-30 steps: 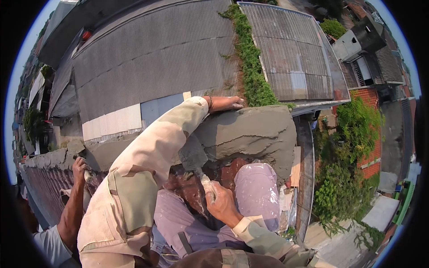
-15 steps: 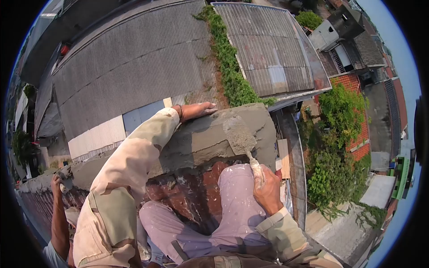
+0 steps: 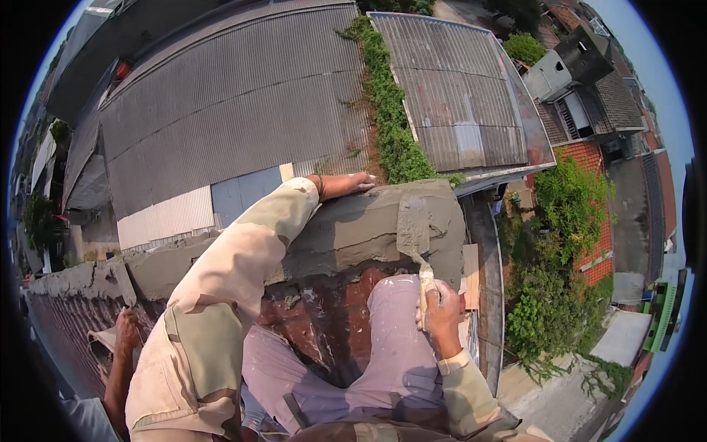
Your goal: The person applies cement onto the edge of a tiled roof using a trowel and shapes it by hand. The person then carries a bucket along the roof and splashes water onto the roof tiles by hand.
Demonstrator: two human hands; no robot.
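My right hand [image 3: 440, 313] is closed around the handle of a mortar-smeared trowel [image 3: 413, 225]. The trowel's blade lies against wet grey mortar [image 3: 324, 239] that coats the top of the ridge, close to its right end. Stretched across the ridge, my left hand [image 3: 345, 185] rests on its far edge, fingers extended and holding nothing visible. Below the mortar, dark red roof tiles [image 3: 313, 320] show between my knees, spattered with grey.
At left, a co-worker's hand [image 3: 129, 328] grips another trowel [image 3: 124, 281] at the mortared ridge. Beyond the ridge is a drop to corrugated roofs [image 3: 236, 118] and a strip of green vines [image 3: 398, 125]. Past the right end, trees [image 3: 567, 214] stand far below.
My right hand has turned the trowel so its blade points straighter away from me, with less mortar visible on it. The co-worker's hand has shifted, and their trowel now shows. The view has moved slightly.
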